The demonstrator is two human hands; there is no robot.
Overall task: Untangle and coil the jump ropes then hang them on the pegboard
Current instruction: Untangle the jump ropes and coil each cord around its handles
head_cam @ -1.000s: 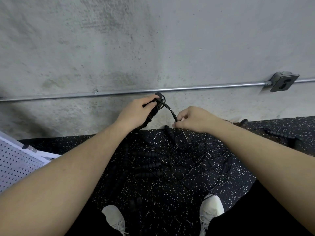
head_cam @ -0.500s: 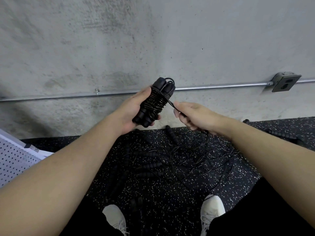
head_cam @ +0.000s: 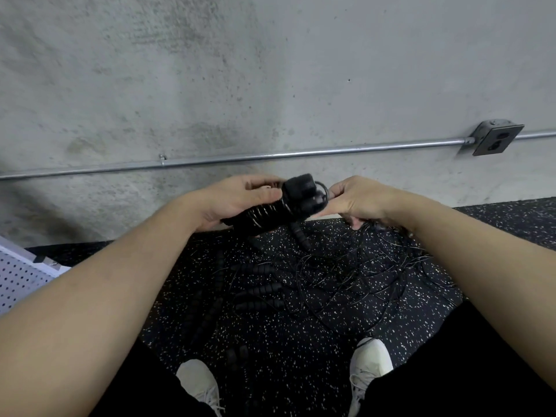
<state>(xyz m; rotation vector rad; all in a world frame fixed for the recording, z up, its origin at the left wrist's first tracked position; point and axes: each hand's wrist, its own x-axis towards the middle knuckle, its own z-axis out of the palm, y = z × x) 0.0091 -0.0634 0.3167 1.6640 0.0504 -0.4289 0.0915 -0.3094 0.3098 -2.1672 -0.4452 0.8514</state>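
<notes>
My left hand [head_cam: 237, 200] grips a black jump rope bundle [head_cam: 282, 207]: two handles side by side with thin cord wound round them. My right hand [head_cam: 358, 200] pinches the cord's loop at the bundle's right end, touching the handle tips. Below, a tangle of black jump ropes [head_cam: 331, 281] with several ribbed handles [head_cam: 258, 288] lies on the speckled floor. The white pegboard [head_cam: 21, 275] shows only as a corner at the left edge.
A concrete wall rises straight ahead with a metal conduit pipe [head_cam: 270, 156] and an outlet box [head_cam: 496, 139]. Black speckled rubber flooring [head_cam: 301, 356] lies underfoot. My two white shoes [head_cam: 371, 361] stand at the bottom, close to the tangle.
The bundle has tipped from upright to nearly level in my left hand. My right hand has moved up and in, from the trailing cord to the bundle's end.
</notes>
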